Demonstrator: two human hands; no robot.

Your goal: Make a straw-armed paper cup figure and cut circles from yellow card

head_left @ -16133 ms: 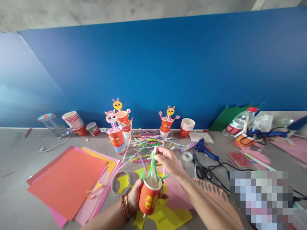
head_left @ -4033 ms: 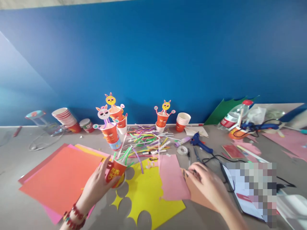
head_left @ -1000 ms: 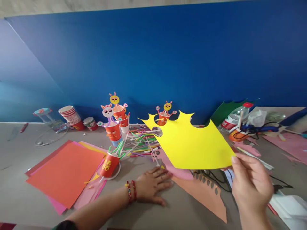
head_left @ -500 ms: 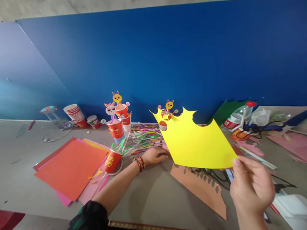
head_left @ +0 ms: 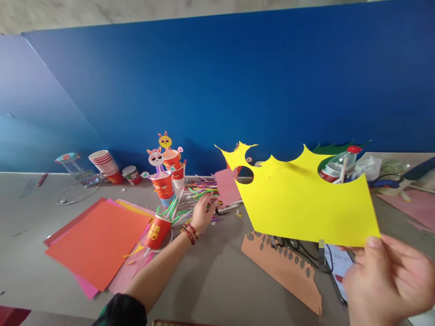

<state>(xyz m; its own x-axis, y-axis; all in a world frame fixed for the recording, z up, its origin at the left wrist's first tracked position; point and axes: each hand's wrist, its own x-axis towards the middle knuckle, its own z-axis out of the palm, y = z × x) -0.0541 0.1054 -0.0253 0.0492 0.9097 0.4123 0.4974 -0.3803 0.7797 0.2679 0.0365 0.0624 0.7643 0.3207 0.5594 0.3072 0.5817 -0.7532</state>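
**Yellow sheet [head_left: 306, 203] in right hand [head_left: 387, 278]; pink sheet [head_left: 227, 188] at left**

Landmark: the yellow sheet, above the table [head_left: 210, 285], long axis left to right. Right hand: thumb and fingers pinched on its near right corner. Pink sheet: left of the yellow sheet, its right edge partly behind it. Left hand [head_left: 205, 212]: nearer the pink sheet, fingers half curled at its left edge; grip cannot be determined. Red cup [head_left: 158, 232]: tilted, farther left of the landmark.

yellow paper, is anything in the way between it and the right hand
Nothing visible: the right hand grips the yellow paper directly at its lower right corner, with the thumb on the near face.
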